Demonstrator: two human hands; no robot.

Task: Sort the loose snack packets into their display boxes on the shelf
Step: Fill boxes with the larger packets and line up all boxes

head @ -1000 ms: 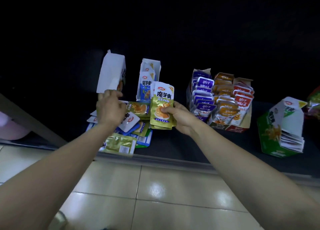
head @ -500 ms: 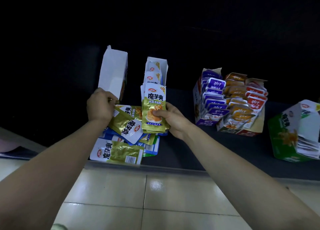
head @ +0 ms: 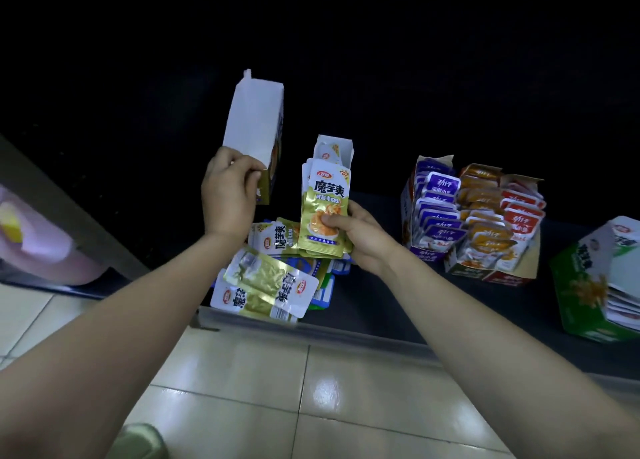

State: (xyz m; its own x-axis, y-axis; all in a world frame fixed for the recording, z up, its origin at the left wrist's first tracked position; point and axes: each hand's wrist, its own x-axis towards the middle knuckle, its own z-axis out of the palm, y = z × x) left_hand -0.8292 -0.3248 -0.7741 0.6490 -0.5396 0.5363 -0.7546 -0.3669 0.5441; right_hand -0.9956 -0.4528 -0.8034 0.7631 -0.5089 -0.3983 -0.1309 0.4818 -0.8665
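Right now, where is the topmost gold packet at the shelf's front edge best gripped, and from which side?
Pinch the gold packet by its white end with the red logo, coming from the front over the shelf lip. It lies flat and slanted atop the loose pile, so that end is uncovered; its other end sits beside the left forearm.

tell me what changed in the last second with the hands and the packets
The left hand left the loose pile, went up to the white box, gripped its lower corner and lifted it. The right hand kept holding the stack of gold packets upright. The pile, the filled boxes and the green box stayed put.
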